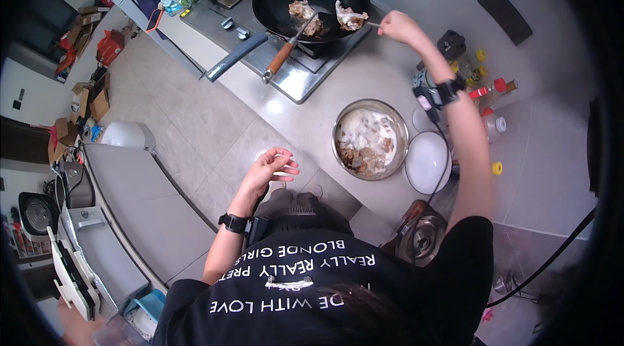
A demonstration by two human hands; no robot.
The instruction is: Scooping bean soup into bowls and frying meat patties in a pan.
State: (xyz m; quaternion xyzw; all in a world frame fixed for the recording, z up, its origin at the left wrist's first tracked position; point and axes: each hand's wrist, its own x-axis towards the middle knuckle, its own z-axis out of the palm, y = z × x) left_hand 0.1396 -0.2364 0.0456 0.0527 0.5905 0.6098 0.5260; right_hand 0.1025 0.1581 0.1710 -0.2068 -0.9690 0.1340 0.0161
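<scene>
My right hand [400,28] grips the thin metal handle of a utensil [373,24] at the right rim of a black wok [265,2]. At its inner end, over the wok, is a lump of food [350,17] coated in white batter; it hides the utensil's head. More battered food [306,15] lies inside the wok. Across the rim rests a cooking tool with a wooden handle [280,59]. My left hand [270,168] hangs in front of my body, fingers apart, holding nothing. To its right, a steel bowl [335,144] contains white batter and brown pieces.
The wok's long handle [236,58] juts over the edge of the gas hob [302,87]. Beside the steel bowl stands a white bowl [427,163]. Several bottles [492,124] line the wall under my right forearm. A cable [442,139] runs down from my right wrist.
</scene>
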